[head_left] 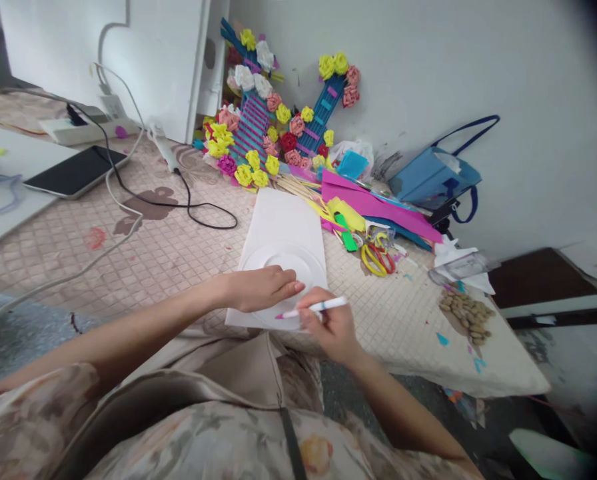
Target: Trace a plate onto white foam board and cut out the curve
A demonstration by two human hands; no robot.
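Note:
My left hand (261, 288) lies flat, fingers together, on a white round plate (298, 263) that rests on a white sheet of paper (286, 223). My right hand (331, 327) pinches a white marker (311, 309) with a pink tip; the tip touches the plate's near rim just right of my left fingertips. Both hands sit at the near end of the sheet, above my lap.
Paper-flower crafts (258, 133) lean on the wall behind. Pink and yellow sheets (373, 203), yellow scissors (373, 260), a green marker (347, 237), peanuts (468, 313) and a blue bag (433, 177) lie right. A tablet (73, 171), cables (198, 207) and a power strip (78, 127) lie left.

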